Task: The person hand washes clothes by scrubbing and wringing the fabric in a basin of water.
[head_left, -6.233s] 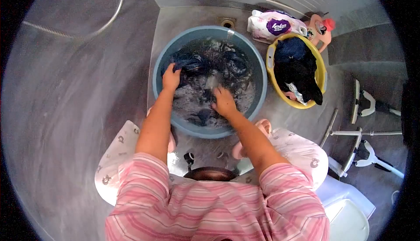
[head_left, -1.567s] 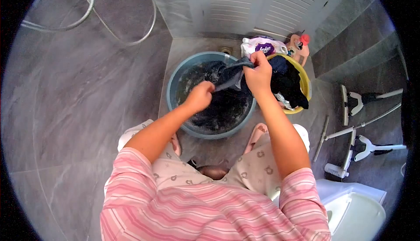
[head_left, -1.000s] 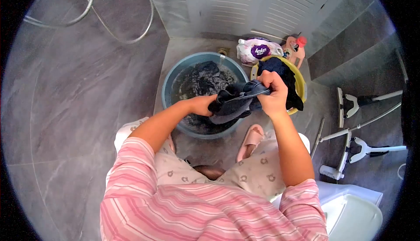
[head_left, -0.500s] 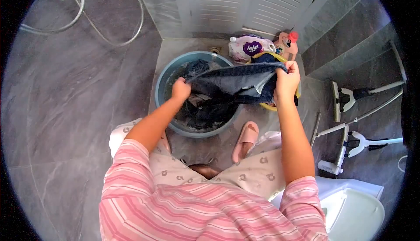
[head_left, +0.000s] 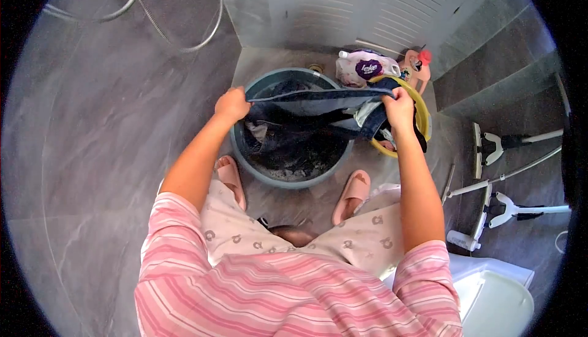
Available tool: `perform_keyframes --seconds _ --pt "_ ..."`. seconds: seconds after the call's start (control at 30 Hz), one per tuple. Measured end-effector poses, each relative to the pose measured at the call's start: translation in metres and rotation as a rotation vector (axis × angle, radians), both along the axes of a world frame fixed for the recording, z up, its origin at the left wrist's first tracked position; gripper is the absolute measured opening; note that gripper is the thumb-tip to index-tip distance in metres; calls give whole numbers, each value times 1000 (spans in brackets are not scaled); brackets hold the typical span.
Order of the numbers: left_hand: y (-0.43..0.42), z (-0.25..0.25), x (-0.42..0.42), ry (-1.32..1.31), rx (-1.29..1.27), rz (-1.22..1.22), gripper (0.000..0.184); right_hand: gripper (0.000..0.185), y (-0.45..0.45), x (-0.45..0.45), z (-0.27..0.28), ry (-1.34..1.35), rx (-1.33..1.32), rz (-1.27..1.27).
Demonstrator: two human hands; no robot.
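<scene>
A dark blue garment (head_left: 312, 105) is stretched between my two hands by its top edge, over a round blue-grey tub (head_left: 294, 184). My left hand (head_left: 233, 104) is closed on the garment's left end, above the tub's left rim. At the right end, my right hand (head_left: 400, 109) grips the same edge beside a yellow basin (head_left: 424, 116). A whitish patch shows on the garment near my right hand. Below it, the tub holds dark water with dark cloth in it, partly hidden by the garment. Dark clothes (head_left: 421, 140) lie in the yellow basin.
Behind the basin stand a white and purple detergent bottle (head_left: 367, 67) and a pink bottle (head_left: 416, 67) with a red cap. Pink slippers (head_left: 352, 196) are on my feet near the tub. Floor tools (head_left: 502, 208) lean at the right; a shower hose (head_left: 214, 25) hangs upper left.
Both hands have come out of the tub since the earliest frame and now hold the garment. Lately my left hand moved left and up, pulling its top edge straight.
</scene>
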State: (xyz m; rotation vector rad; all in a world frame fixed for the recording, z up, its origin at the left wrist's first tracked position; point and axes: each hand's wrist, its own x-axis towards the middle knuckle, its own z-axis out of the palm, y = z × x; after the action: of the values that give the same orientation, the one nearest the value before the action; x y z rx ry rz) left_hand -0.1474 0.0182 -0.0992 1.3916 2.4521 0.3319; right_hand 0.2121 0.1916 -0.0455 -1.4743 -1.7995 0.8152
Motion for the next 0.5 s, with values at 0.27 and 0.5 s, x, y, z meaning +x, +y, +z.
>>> perform_keyframes --seconds 0.27,0.5 --pt "-21 -64 15 -722 -349 319 47 24 -27 -31 -3 -154 -401 161" --pt "-30 -75 50 -1199 -321 673 72 15 -53 -57 35 408 -430 175"
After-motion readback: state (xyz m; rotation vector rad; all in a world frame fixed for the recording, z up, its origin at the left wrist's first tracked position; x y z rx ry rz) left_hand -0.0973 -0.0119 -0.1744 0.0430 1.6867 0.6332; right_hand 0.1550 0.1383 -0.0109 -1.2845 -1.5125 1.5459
